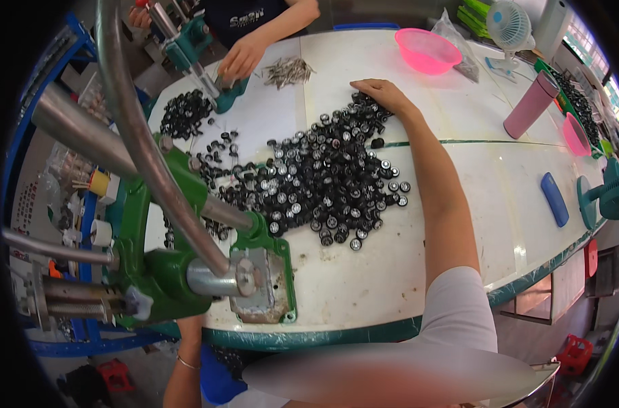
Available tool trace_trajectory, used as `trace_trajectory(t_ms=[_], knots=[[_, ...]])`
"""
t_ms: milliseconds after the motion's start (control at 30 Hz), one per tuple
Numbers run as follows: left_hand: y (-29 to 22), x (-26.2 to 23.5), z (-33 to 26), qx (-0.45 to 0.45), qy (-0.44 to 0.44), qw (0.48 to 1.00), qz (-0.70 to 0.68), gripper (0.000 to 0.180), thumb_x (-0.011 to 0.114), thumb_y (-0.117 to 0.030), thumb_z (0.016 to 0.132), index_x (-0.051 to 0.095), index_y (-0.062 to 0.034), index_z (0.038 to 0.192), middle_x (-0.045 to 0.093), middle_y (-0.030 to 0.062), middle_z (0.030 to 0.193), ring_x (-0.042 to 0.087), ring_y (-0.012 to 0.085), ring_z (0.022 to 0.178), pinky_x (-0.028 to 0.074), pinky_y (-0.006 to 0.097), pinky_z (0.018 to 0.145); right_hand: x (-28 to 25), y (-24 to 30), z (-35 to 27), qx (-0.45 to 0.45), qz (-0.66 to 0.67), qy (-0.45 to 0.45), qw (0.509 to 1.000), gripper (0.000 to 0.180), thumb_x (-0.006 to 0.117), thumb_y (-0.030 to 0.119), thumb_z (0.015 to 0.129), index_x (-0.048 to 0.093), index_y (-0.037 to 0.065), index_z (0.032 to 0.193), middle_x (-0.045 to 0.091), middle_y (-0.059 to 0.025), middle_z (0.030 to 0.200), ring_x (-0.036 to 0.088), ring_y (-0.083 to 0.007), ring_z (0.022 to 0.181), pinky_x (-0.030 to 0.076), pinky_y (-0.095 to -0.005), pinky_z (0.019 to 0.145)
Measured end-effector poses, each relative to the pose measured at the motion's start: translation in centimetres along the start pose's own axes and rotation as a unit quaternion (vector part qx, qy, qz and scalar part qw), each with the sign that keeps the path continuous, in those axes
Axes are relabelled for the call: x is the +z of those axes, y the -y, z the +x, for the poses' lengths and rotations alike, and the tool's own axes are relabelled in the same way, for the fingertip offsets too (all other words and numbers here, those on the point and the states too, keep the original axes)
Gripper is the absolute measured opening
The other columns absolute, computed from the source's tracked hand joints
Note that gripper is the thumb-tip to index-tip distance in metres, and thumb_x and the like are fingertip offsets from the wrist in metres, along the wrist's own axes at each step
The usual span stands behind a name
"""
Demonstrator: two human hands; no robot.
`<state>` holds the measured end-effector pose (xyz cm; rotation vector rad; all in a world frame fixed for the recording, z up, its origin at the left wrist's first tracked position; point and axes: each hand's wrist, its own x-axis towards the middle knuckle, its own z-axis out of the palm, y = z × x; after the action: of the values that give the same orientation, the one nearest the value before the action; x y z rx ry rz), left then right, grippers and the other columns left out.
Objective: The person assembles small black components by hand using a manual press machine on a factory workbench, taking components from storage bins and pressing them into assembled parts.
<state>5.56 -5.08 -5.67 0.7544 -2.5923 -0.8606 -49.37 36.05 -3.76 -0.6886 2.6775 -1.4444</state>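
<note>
A heap of small black toy-like wheels with silver hubs (330, 170) spreads over the middle of the white table. My right hand (383, 94) reaches to the heap's far edge, its fingers stretched out to the left and resting against the wheels. A green hand press (153, 238) with a long bent metal lever stands close in front at the left, on a green base. My left hand (190, 326) is below the press at the table's near edge; its fingers are hidden behind the machine.
Across the table a person's hand (241, 60) works at a second press (190, 44), beside thin metal pins (287, 71). A pink basin (428, 51), small fan (510, 27), pink bottle (531, 105), blue case (554, 199) and green fan (602, 190) stand or lie to the right.
</note>
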Motion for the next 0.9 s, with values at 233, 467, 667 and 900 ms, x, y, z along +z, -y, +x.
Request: trace_trajectory(t_ms=[233, 467, 667, 900], knots=[[-3.3, 0.2, 1.0, 0.084, -0.034, 0.991, -0.100, 0.035, 0.068, -0.009, 0.088, 0.060, 0.0043, 0.119, 0.064, 0.0136, 0.117, 0.058, 0.0234, 0.111, 0.041, 0.035, 0.101, 2.0, 3.3, -6.9, -0.046, 0.166, 0.081, 0.982, 0.043, 0.065, 0.045, 0.090, 0.074, 0.009, 0.112, 0.073, -0.0064, 0.109, 0.064, -0.0155, 0.102, 0.047, -0.0297, 0.094], [-7.5, -0.9, -3.0, 0.207, -0.191, 0.959, -0.027, 0.036, 0.061, -0.005, 0.091, 0.057, 0.0006, 0.126, 0.053, 0.0171, 0.136, 0.048, 0.0313, 0.128, 0.036, 0.040, 0.108, 3.8, 5.8, -13.9, -0.035, 0.121, -0.014, 0.992, 0.046, 0.069, 0.050, 0.085, 0.076, 0.010, 0.107, 0.073, -0.0083, 0.107, 0.066, -0.0216, 0.102, 0.048, -0.0326, 0.092], [-16.4, 4.5, -12.2, 0.444, 0.054, 0.893, -0.048, 0.062, 0.078, -0.028, 0.081, 0.054, -0.0062, 0.133, 0.045, 0.0181, 0.145, 0.037, 0.0419, 0.138, 0.031, 0.051, 0.112, 5.2, 7.9, -17.8, -0.033, 0.069, -0.079, 0.994, 0.045, 0.063, 0.053, 0.086, 0.075, 0.015, 0.109, 0.072, -0.0081, 0.112, 0.066, -0.0256, 0.105, 0.049, -0.0347, 0.092], [-25.2, 13.2, -9.5, 0.412, 0.108, 0.902, 0.070, 0.100, 0.072, -0.048, 0.082, 0.019, -0.0017, 0.153, 0.007, 0.0226, 0.161, 0.005, 0.0444, 0.148, 0.012, 0.058, 0.117, 7.0, 11.0, -21.2, 0.001, 0.008, -0.178, 0.984, 0.041, 0.059, 0.050, 0.089, 0.074, 0.017, 0.110, 0.070, -0.0065, 0.113, 0.066, -0.0292, 0.103, 0.050, -0.0379, 0.091]])
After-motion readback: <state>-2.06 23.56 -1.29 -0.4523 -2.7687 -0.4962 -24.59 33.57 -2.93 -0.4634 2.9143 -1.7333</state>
